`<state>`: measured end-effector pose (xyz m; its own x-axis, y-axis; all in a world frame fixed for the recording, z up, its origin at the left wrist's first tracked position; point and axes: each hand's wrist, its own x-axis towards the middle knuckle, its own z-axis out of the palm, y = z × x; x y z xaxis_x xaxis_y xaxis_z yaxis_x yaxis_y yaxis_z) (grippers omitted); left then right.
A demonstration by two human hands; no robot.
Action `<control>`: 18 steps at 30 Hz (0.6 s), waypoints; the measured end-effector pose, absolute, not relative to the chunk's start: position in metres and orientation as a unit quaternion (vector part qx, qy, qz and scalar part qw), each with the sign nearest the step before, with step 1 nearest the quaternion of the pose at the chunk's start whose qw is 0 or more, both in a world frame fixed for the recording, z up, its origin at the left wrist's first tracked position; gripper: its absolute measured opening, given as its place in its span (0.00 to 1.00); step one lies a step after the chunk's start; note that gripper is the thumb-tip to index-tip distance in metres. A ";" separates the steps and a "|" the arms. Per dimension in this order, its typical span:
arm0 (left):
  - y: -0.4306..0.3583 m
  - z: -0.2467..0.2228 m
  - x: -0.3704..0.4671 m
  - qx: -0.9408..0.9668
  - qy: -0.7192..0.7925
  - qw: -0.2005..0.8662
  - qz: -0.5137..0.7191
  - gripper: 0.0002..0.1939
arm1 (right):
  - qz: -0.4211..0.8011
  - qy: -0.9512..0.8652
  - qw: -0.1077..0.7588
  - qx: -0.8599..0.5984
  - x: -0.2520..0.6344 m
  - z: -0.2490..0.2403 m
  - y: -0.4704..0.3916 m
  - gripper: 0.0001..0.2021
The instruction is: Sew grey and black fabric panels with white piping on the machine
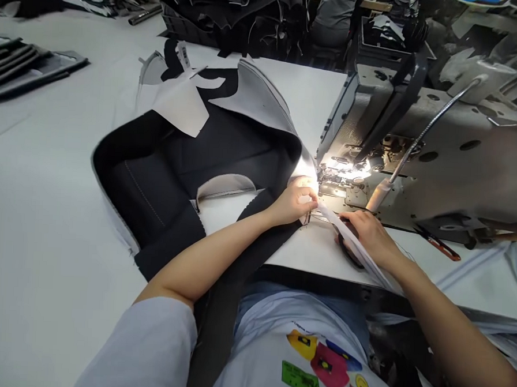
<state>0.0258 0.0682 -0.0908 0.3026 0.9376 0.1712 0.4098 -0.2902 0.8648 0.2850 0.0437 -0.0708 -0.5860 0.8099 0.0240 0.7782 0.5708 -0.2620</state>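
Observation:
My left hand [296, 202] is closed in a pinch on a white strip [359, 248] beside the lit needle area of a sewing machine [344, 169]. From those fingers the strip runs down and right, past my other hand, over the table edge. My right hand [367, 231] is wrapped round the black handles of a pair of scissors [351, 257]; their blades point left toward the strip, partly hidden by it. A black sewn fabric piece [191, 155] with pale panels spreads left of the machine, one edge lying under my left hand.
A lamp on a flexible metal neck [435, 122] rises beside the machine. An orange-and-black cutter [440, 246] lies to the right. Stacked dark pieces [26, 69] rest far left on the white table [41, 205]. Behind are a loaded crate [189, 28] and a seated person [334, 18].

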 end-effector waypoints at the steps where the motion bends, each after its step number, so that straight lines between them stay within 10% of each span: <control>1: 0.069 -0.091 0.026 0.716 0.468 0.368 0.364 0.06 | 0.114 -0.886 0.067 -0.445 0.277 -0.068 0.045 0.20; 12: 0.067 -0.080 0.020 0.744 0.423 0.365 0.366 0.14 | 0.096 -0.800 -0.048 -0.591 0.314 -0.053 0.041 0.18; 18: 0.069 -0.049 -0.097 0.739 0.601 -0.007 0.303 0.21 | -0.095 -0.815 0.077 -0.567 0.363 -0.070 0.026 0.24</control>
